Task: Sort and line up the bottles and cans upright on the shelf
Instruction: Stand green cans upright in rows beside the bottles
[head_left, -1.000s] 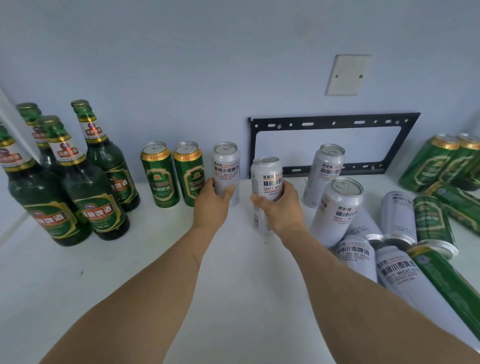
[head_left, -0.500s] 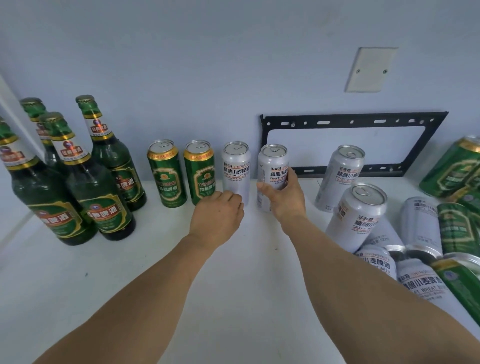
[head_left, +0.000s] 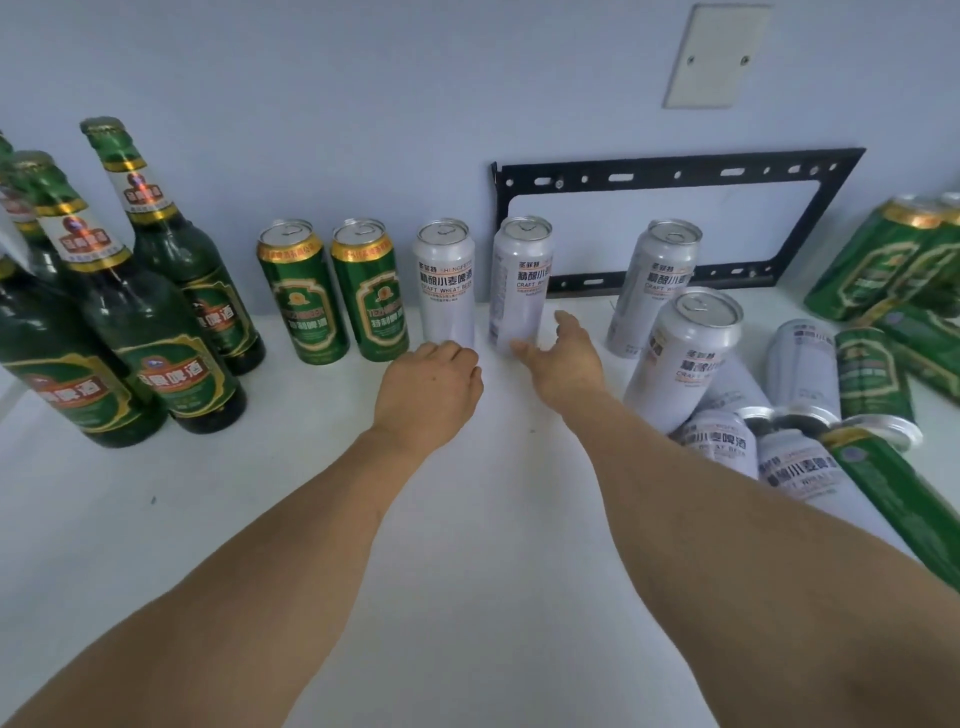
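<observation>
Along the back wall stand two green cans (head_left: 304, 291) (head_left: 370, 288) and two white cans (head_left: 445, 283) (head_left: 519, 283) in a row, all upright. Several green bottles (head_left: 171, 270) stand upright at the left. My right hand (head_left: 566, 358) is open, fingers spread just in front of the second white can, no longer gripping it. My left hand (head_left: 428, 387) rests low in front of the first white can, fingers curled, holding nothing. Two more white cans (head_left: 657, 288) (head_left: 680, 358) stand to the right.
A heap of white cans (head_left: 800, 467) and green cans (head_left: 883, 260) lies tumbled at the right. A black metal bracket (head_left: 675, 171) is fixed on the wall behind the cans. The white shelf (head_left: 467, 545) stretches toward me between my arms.
My right hand set the white can beside the first white can at the wall and let go, opening. My left hand drew back from the first white can and curled.
</observation>
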